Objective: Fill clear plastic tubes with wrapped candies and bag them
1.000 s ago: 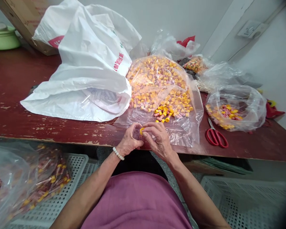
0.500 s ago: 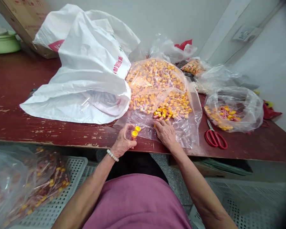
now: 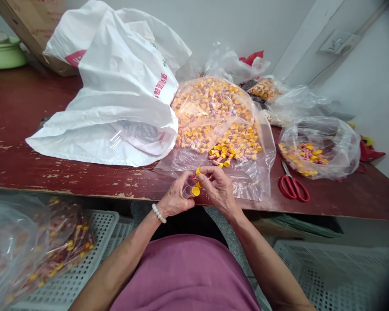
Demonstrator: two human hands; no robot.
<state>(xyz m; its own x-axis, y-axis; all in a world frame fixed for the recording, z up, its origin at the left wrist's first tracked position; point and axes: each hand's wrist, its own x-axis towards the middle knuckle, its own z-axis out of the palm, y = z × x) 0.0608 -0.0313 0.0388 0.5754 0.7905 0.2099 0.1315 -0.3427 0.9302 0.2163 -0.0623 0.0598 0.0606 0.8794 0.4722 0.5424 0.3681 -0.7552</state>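
My left hand, with a pale bead bracelet at the wrist, is wrapped round clear tubes near the table edge. Yellow-rimmed pieces show at the tube mouths. My right hand meets it there, thumb and forefinger pinching a yellow-capped piece above the tubes. Just beyond the hands lies a large clear bag full of yellow-capped pieces with red-and-white wrapping; some sit loose at its mouth. The exact number of tubes is hidden by my fingers.
A white sack holding clear tubes lies left. Red scissors and a smaller clear bag are at the right. Filled bags rest on a white crate below left. A green pot stands at the back left.
My right hand has left the loose pieces at the bag's mouth and come to my left hand with a yellow-capped piece. My left hand has shifted slightly right with the tubes.
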